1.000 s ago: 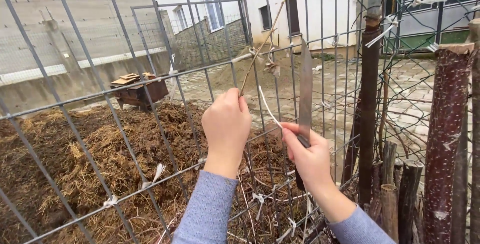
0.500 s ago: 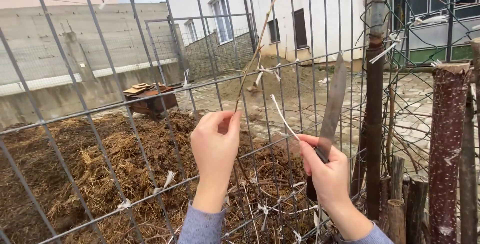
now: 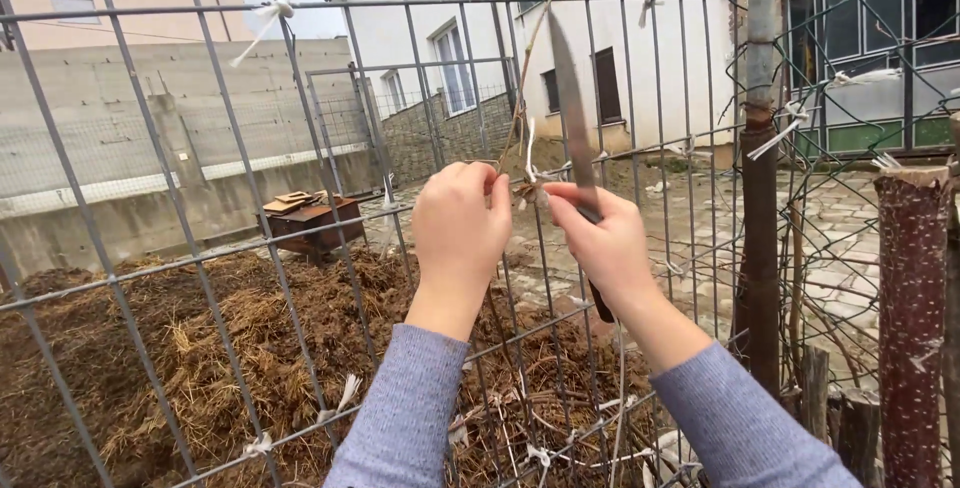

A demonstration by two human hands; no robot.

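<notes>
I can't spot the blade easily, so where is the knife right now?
In the head view the knife stands just right of centre, gripped in the right hand, its blade pointing up in front of the wire fence, beside the left hand.

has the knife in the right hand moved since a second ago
Yes. The knife, gripped in the right hand, has swung left against the dark fence post, closing on the left hand.

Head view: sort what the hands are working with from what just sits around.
In hand:
left hand pinching the thin twig
right hand gripping the knife
wire mesh fence

Lying about:
straw heap
rusty box
wooden post
</notes>
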